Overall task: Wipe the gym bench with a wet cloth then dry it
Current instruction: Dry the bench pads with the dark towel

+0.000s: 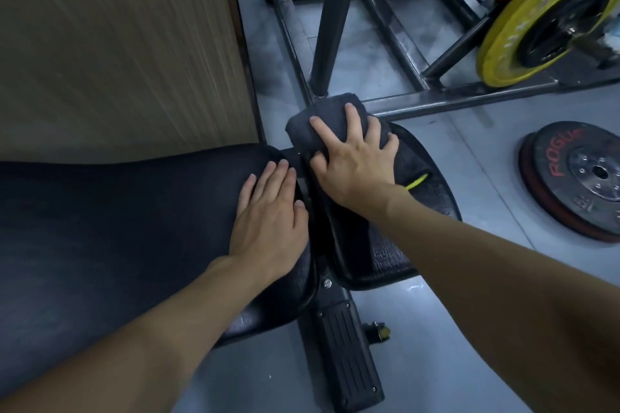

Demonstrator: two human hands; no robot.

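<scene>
Two flat hands: left hand (268, 221) rests straight fingers (280, 178) on the bench (117, 211), right hand (355, 164) presses spread fingers on the cloth (332, 102) at 1 o'clock, which looks soft and floppy, so push its middle.

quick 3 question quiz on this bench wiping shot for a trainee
1. True or false: the left hand holds the cloth.
2. Where does the right hand press the cloth? A) floor B) short seat pad C) wooden panel
3. Fill in: the upright weight plate at the top right is ____ in colour.
Key: 1 false; 2 B; 3 yellow
</scene>
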